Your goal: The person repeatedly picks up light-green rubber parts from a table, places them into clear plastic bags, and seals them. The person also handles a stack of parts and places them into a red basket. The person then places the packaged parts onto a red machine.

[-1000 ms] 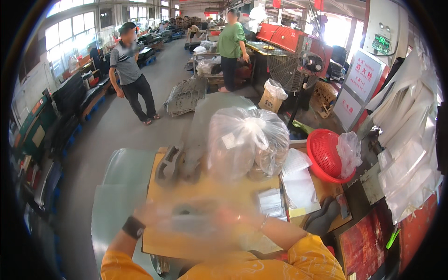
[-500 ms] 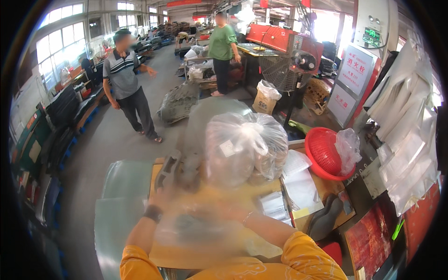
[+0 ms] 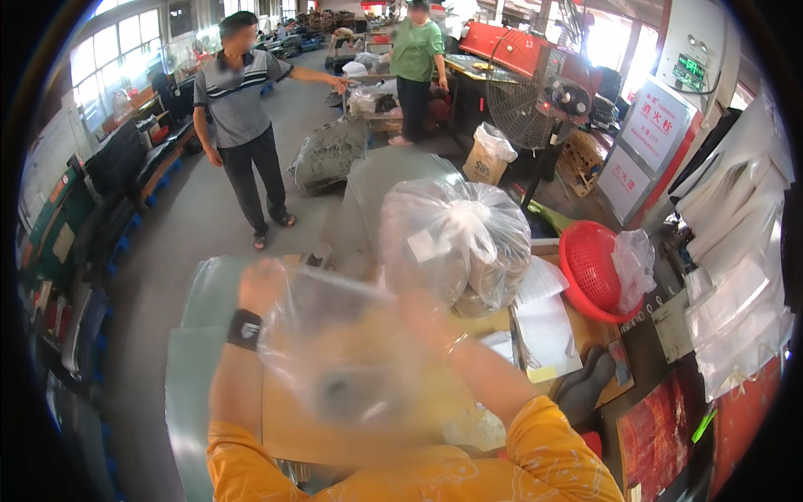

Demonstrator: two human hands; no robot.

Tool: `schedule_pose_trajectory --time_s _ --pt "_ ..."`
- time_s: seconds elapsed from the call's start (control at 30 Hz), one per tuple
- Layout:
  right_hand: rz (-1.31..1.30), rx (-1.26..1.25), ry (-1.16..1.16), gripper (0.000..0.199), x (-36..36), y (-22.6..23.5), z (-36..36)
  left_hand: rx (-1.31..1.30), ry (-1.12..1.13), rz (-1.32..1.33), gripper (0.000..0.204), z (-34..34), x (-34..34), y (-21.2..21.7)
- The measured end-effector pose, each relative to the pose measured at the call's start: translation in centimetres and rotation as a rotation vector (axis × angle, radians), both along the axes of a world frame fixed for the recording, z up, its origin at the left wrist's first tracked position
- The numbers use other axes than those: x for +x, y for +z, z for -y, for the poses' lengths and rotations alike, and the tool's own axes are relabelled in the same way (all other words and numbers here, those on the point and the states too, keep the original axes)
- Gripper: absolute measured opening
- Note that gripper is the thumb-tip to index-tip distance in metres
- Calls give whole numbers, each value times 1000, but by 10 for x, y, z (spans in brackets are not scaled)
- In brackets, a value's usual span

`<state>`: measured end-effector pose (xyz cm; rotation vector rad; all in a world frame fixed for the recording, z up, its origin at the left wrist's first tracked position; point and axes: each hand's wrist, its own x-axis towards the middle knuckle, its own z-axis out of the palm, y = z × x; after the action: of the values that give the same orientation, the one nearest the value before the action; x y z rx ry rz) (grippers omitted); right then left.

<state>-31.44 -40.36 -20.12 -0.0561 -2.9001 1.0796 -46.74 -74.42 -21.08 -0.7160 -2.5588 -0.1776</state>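
Note:
Above the yellow tabletop (image 3: 288, 418) I hold up a clear plastic bag (image 3: 314, 322), its upper edge stretched between my two hands. My left hand (image 3: 261, 286), with a black wristband below it, is closed on the bag's upper left corner. At the other corner is my right hand (image 3: 422, 311), smeared by motion; the taut edge runs into its fingers. Low in the bag a dark object (image 3: 343, 391) shows through, too blurred to name. Just beyond my right hand stands a large knotted clear bag (image 3: 456, 238), filled with brownish things I cannot make out.
On the right are a red plastic basket (image 3: 585, 263), paper sheets (image 3: 545, 330) and a dark curved sole-like piece (image 3: 585, 376). Grey-green sheets (image 3: 188, 385) border the table's left side. A person in a grey shirt (image 3: 238, 100) stands beyond, arm stretched out; another wears green (image 3: 418, 54).
Both my hands have risen from low over the tabletop, lifting the clear bag with the dark object inside. The person in grey has stretched an arm out to the right.

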Motion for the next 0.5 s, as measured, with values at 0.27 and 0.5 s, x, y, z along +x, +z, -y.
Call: schedule_pose_trajectory --time_s 0.27,0.5 --pt "108 571 184 20 94 96 -23 -52 -35 552 11 26 192 157" --pt "202 597 241 32 139 173 -46 305 -592 596 21 86 212 140"
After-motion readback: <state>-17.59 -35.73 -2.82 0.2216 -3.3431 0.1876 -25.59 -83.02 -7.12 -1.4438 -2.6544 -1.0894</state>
